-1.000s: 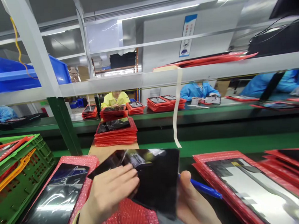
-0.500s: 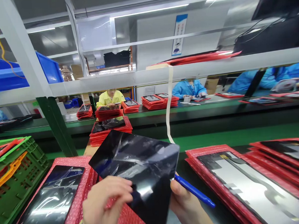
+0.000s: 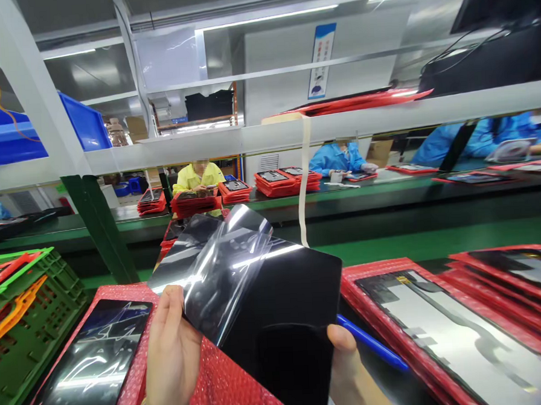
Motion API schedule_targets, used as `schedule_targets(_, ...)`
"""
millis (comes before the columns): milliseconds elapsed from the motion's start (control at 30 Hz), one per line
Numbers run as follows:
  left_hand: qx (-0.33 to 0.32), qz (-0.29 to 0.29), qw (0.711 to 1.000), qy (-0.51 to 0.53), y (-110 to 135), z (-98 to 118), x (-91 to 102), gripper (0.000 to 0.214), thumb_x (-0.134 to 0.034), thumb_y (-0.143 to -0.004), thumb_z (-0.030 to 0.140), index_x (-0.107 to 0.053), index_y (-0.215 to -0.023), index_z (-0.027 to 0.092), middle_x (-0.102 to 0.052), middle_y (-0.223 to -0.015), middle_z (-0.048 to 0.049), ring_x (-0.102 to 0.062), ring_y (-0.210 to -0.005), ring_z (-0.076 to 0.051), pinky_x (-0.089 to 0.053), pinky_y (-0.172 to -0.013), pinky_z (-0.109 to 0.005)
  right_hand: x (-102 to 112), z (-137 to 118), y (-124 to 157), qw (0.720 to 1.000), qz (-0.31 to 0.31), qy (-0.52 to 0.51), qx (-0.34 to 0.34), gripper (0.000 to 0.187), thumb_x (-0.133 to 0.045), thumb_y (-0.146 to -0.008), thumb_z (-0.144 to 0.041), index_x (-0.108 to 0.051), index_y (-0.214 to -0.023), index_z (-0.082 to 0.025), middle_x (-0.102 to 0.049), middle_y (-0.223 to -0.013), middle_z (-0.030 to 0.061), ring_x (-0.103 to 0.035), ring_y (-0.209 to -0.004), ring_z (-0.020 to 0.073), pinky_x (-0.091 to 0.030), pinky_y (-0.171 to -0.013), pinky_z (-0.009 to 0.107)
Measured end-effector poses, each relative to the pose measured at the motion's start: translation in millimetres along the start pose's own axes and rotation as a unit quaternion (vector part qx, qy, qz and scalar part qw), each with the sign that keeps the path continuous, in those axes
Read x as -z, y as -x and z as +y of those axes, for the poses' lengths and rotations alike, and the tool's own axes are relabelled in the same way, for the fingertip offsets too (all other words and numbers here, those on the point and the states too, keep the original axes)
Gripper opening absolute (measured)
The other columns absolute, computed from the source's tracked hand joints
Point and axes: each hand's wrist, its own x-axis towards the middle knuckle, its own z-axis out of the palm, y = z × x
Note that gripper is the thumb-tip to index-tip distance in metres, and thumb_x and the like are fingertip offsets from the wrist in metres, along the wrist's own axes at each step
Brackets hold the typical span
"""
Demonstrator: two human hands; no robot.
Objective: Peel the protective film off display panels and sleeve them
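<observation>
I hold a black glass panel (image 3: 286,322) up in front of me. A clear protective film (image 3: 219,265) is half peeled off its upper left part and curls up toward me. My left hand (image 3: 167,353) grips the film at the panel's left edge, thumb on top. At the panel's lower right edge sits my right hand (image 3: 347,368), which pinches the panel and also holds a blue pen (image 3: 373,345) that sticks out to the right. Red bubble wrap (image 3: 230,392) lies under the panel.
Another black panel on red bubble wrap (image 3: 93,363) lies at the left beside a green crate (image 3: 35,311). Panels in red wrap (image 3: 445,332) lie in a row at the right. Beyond the green conveyor (image 3: 435,236), people in blue and yellow coats sit behind red stacks (image 3: 287,183).
The panel has tilted up and shifted right. My left hand has moved from the panel's face to its left edge, and the film has come away from the upper left part.
</observation>
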Motion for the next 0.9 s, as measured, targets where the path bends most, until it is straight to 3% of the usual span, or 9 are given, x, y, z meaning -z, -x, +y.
schedule_targets(133,-0.056,0.056,0.996,0.026,4,0,2.5,0.018,-0.073,-0.075,0.032,-0.063,-0.082,0.018,-0.061,-0.082,0.0008,-0.06,-0.082,-0.012,-0.051,-0.078,-0.021,-17,-1,-3,0.995,0.083,-0.013,0.05,0.041,-0.069,-0.075,-0.047,-0.065,-0.114,-0.033,-0.068,-0.12,0.0025,-0.055,-0.122,0.0272,-0.043,-0.105,0.046)
schedule_targets(200,-0.093,0.047,0.994,0.018,7,3,4.8,0.019,-0.069,-0.079,0.036,-0.061,-0.082,0.019,-0.062,-0.083,-0.0003,-0.062,-0.084,-0.014,-0.053,-0.077,-0.025,-28,-3,-2,0.991,0.094,0.028,0.09,0.054,-0.067,-0.081,-0.035,-0.049,-0.133,-0.036,-0.053,-0.14,-0.0009,-0.042,-0.134,0.0223,-0.034,-0.112,0.043)
schedule_targets(267,-0.139,0.042,0.989,0.012,12,5,4.8,0.022,-0.068,-0.078,0.04,-0.059,-0.081,0.02,-0.063,-0.082,-0.0015,-0.064,-0.081,-0.017,-0.055,-0.073,-0.029,-36,-5,1,0.989,0.068,0.066,0.112,0.075,-0.071,-0.079,-0.028,-0.033,-0.143,-0.036,-0.037,-0.151,-0.0019,-0.029,-0.14,0.0215,-0.027,-0.116,0.041)
schedule_targets(400,-0.198,0.072,0.977,0.011,19,6,1.5,0.023,-0.071,-0.075,0.04,-0.059,-0.082,0.022,-0.064,-0.074,-0.0004,-0.064,-0.067,-0.015,-0.057,-0.061,-0.027,-45,-8,7,0.988,0.031,0.12,0.091,0.092,-0.072,-0.077,-0.021,-0.016,-0.148,-0.034,-0.024,-0.157,0.0002,-0.021,-0.143,0.0219,-0.023,-0.117,0.042)
schedule_targets(600,-0.177,0.072,0.982,0.015,6,7,5.0,0.018,-0.067,-0.08,0.037,-0.06,-0.083,0.021,-0.066,-0.085,-0.0016,-0.066,-0.083,-0.017,-0.056,-0.077,-0.031,-44,-8,10,0.996,0.002,0.078,0.038,0.093,-0.071,-0.08,-0.034,-0.009,-0.149,-0.035,-0.026,-0.156,0.0034,-0.024,-0.142,0.0222,-0.022,-0.116,0.041)
schedule_targets(733,-0.192,0.075,0.979,0.013,-8,9,9.0,0.019,-0.071,-0.076,0.034,-0.062,-0.079,0.019,-0.066,-0.08,0.0017,-0.064,-0.075,-0.011,-0.053,-0.075,-0.021,-36,1,10,0.998,-0.058,0.008,0.014,0.105,-0.077,-0.072,-0.04,-0.006,-0.149,-0.038,-0.033,-0.153,0.0063,-0.033,-0.139,0.0264,-0.029,-0.113,0.045)
schedule_targets(900,-0.174,0.103,0.979,0.004,-14,11,12.1,0.028,-0.077,-0.069,0.038,-0.062,-0.08,0.016,-0.066,-0.078,0.0009,-0.062,-0.076,-0.012,-0.052,-0.075,-0.022,-34,5,10,0.996,-0.086,-0.024,0.014,0.106,-0.079,-0.071,-0.033,-0.007,-0.149,-0.038,-0.039,-0.149,0.0081,-0.046,-0.131,0.0261,-0.039,-0.106,0.043)
